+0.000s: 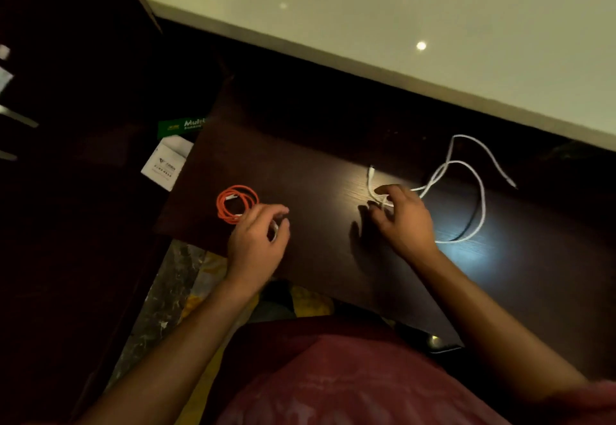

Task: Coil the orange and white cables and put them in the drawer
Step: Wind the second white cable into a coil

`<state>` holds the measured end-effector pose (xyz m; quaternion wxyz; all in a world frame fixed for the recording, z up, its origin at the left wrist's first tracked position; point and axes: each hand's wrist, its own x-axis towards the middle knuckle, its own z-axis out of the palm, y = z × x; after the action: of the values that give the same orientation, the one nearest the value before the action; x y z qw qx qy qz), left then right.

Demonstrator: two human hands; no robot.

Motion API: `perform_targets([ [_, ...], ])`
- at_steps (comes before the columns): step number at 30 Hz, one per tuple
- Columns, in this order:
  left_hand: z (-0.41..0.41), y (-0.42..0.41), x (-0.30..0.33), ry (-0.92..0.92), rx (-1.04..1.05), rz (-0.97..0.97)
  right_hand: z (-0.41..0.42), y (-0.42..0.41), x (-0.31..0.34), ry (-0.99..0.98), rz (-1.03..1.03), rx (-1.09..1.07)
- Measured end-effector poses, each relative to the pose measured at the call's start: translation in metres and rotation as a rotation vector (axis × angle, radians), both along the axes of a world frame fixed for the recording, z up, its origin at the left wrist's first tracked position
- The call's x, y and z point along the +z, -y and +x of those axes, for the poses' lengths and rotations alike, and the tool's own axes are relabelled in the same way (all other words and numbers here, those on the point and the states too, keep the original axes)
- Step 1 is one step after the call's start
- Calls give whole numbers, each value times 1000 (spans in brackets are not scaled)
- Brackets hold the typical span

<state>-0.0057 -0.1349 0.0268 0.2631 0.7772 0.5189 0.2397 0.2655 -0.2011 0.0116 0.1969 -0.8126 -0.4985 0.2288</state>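
The right hand is reaching over the white cable, its fingers curled down onto a stretch near one plug end; the grip is pinching the cord there, as far as the dim light allows. The left hand is hovering just beside the orange cable, fingers loosely bent, and something pale is showing between thumb and forefinger, so I cannot tell whether that grip is holding an end or released.

The orange cable is lying as a finished small coil on the dark table, near its left edge. The white one is sprawling in loose open loops to the right, one end trailing towards the far side.

Judging by how both are lying, they are light, thin and limp, with some springiness that will be trying to undo a coil. The white cord is probably best taken near a plug and wound loop by loop, with the loops pinched together at one point.

Off the table's left edge, a green box and a white packet are lying in shadow. No drawer is clearly showing.
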Motion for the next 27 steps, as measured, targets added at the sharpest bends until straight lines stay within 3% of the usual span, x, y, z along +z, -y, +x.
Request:
perform_targets([
  [5,94,2,-17,-153,-268,118,71,41,-8,130,-26,50],
  [11,181,-9,-46,-505,-495,-7,105,29,-24,212,-170,193],
  [15,196,-11,-58,-699,-519,31,111,26,-25,302,-301,240],
  [21,201,-6,-53,-715,-535,21,119,37,-28,309,-367,278],
  [27,190,-6,-34,-384,-498,-217,117,36,-3,44,-235,223],
])
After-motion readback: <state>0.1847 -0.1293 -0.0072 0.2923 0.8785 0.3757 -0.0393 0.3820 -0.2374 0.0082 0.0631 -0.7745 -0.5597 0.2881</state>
